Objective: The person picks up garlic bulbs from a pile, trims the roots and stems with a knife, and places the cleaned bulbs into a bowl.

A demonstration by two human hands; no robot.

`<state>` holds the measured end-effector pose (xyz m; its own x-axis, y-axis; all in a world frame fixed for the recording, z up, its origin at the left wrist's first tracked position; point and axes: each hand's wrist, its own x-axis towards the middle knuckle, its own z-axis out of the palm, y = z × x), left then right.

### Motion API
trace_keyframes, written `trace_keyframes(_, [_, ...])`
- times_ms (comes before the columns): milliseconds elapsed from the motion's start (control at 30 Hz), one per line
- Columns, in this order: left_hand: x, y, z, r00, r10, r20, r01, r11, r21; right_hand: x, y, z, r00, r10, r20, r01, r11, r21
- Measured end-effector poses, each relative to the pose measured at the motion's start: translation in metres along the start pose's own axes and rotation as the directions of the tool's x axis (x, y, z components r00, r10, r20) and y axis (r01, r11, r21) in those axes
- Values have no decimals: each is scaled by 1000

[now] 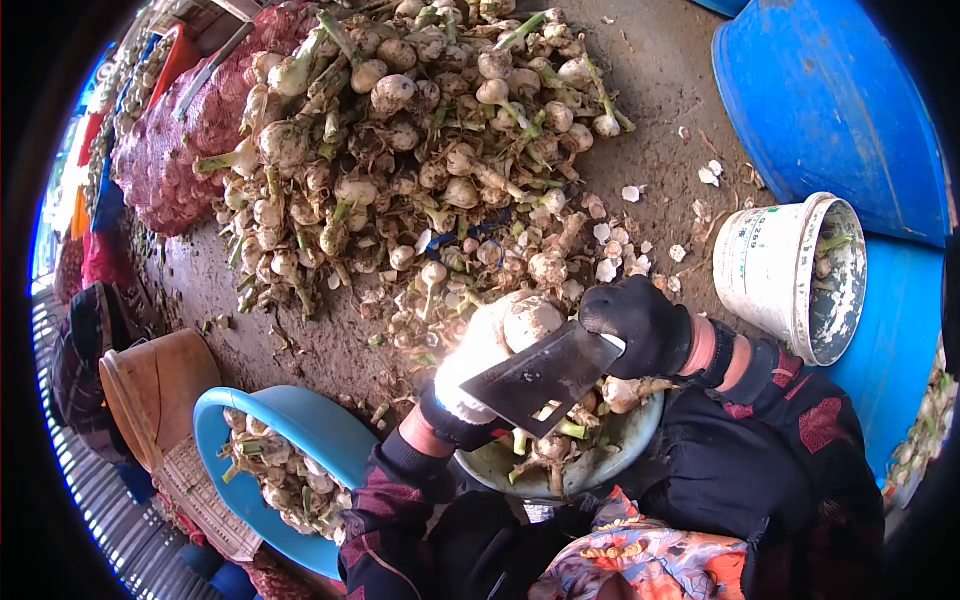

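My left hand [468, 368], in a white glove, is closed round a garlic bulb [530, 322]. In a black glove, my right hand [640, 325] grips the handle of a cleaver [545, 378]. Its broad dark blade points left and down, overlapping the bulb's lower edge and the white glove in this view. Directly below both hands is a pale basin [625, 455] holding garlic bulbs with cut green stems [545, 450]. The blade hides part of that basin.
A large heap of garlic [400, 150] lies ahead, with a pink mesh sack [190, 150] behind it. A blue basin [290, 405] of trimmed garlic and a brown bucket [165, 385] stand left. Right are a white bucket [765, 265] and blue tubs [830, 100].
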<state>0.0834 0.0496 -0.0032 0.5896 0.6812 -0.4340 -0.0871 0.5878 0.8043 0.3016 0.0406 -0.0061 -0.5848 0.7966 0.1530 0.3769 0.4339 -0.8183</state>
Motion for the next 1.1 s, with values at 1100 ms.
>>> trace_keyframes(1100, [-28, 14, 26, 988, -139, -68, 65, 771, -633, -18, 42, -20, 888, 459, -2, -422, 818, 392])
